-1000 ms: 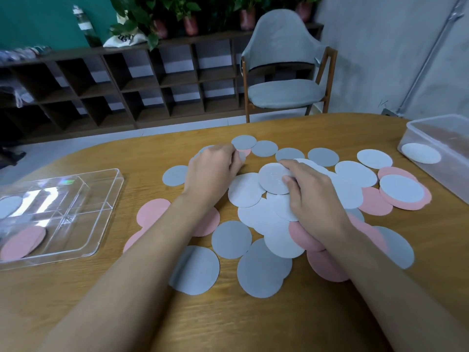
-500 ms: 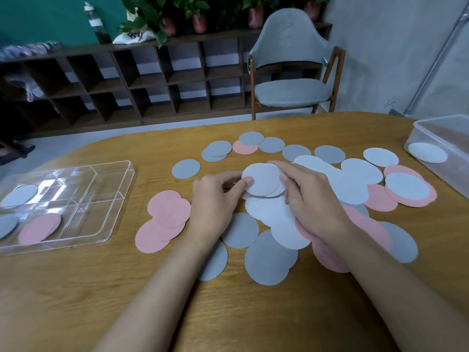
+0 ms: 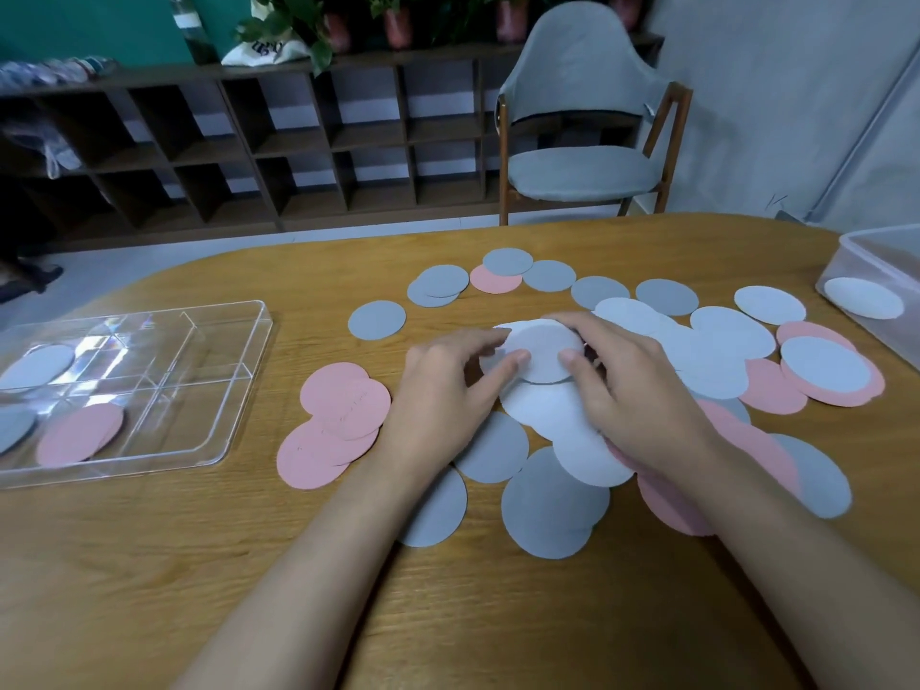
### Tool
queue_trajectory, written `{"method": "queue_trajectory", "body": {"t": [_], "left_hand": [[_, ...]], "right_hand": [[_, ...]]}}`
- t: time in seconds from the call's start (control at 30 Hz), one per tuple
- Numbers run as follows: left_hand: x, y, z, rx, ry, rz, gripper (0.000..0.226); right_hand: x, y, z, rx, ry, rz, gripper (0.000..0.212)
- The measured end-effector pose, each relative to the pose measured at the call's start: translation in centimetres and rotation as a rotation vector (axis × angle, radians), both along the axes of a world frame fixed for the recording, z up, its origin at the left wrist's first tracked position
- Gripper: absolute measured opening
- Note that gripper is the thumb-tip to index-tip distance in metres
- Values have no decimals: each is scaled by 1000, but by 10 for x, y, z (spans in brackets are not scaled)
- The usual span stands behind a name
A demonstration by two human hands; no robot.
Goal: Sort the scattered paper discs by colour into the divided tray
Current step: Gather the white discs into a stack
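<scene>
Both hands hold a small stack of white discs (image 3: 542,353), mid-desk, over the scattered pile. Left hand (image 3: 448,385) grip: thumb and fingers pinch the stack's left edge. Right hand (image 3: 642,390) grip: pinches the right edge, thumb on the face.

Paper likely very light, thin and floppy; it slides on itself and creases easily. Flat ones look hard to lift off the desk (image 3: 199,565), so take an overhanging edge with a light pinch.

Divided tray (image 3: 199,390) sits well apart at left, with pale, grey and pink discs already in separate compartments. Grey discs (image 3: 552,500) and pink discs (image 3: 338,415) lie loose.
</scene>
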State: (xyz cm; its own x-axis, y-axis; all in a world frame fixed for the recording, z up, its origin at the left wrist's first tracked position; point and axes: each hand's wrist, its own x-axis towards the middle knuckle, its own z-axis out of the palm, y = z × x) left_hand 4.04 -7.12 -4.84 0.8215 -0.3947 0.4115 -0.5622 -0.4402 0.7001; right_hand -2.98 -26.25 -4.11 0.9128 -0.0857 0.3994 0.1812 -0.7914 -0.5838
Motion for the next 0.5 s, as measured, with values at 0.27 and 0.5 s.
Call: {"method": "queue_trajectory", "body": {"t": [0.27, 0.5], "left_hand": [[8, 6, -11, 334, 50, -68, 54], [6, 8, -6, 414, -148, -35, 34]], "right_hand": [[3, -16, 0, 41, 38, -170, 35], [4, -15, -1, 36, 35, -199, 36]]}}
